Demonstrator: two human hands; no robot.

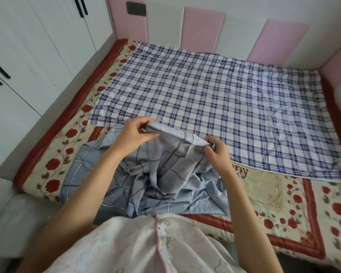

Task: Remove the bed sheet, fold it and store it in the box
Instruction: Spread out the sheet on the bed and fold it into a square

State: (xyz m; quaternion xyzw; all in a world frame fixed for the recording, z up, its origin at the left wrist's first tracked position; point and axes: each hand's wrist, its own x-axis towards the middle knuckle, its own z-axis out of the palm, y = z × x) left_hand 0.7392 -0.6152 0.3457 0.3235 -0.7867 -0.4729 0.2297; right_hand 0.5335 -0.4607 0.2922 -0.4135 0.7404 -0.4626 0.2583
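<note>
The bed sheet point(171, 166) was pale blue-grey cotton crossed by thin dark and white grid lines. It lay bunched and creased at the near side of the bed, on the rose-patterned quilt point(283, 203), its far edge reaching the plaid cloth point(215, 99). One hemmed edge was raised off the heap and pulled fairly taut, pinched between the left hand point(133, 133) and the right hand point(217, 152) — the cloth below it hanging in soft vertical folds, paler side outward.
</note>
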